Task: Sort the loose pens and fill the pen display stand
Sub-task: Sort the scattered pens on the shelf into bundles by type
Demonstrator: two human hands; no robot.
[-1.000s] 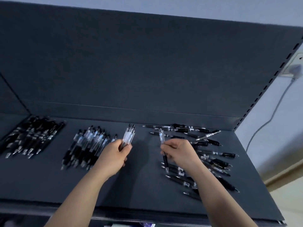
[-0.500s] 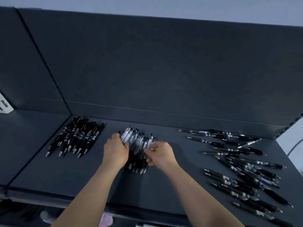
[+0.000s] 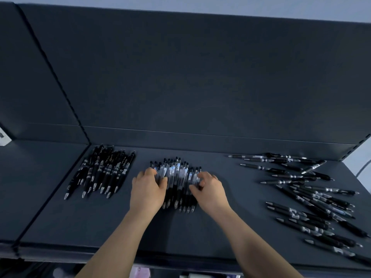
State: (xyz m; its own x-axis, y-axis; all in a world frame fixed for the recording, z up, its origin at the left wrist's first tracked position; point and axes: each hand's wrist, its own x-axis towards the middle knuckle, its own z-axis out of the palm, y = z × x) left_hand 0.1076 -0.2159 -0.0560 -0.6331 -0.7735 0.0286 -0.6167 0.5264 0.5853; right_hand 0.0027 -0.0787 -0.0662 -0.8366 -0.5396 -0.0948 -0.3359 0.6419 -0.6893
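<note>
A tidy group of clear-barrelled pens [image 3: 177, 178] lies in the middle of the dark shelf [image 3: 200, 233]. My left hand [image 3: 147, 190] rests against the group's left side, fingers bent onto the pens. My right hand [image 3: 210, 190] touches its right side, fingertips on the outer pens. Neither hand lifts a pen. A sorted group of black pens [image 3: 102, 171] lies to the left. A loose scatter of black pens [image 3: 309, 193] covers the shelf's right part.
The shelf's upright back panel [image 3: 200, 77] rises behind the pens. A second shelf section [image 3: 36, 177] adjoins on the left, with a white label [image 3: 3, 136] at its far edge. The shelf's front edge runs below my forearms.
Both hands carried clear pens left from the scatter to the middle group and set them down. Now they sit on either side of that group, a bit wider apart.
</note>
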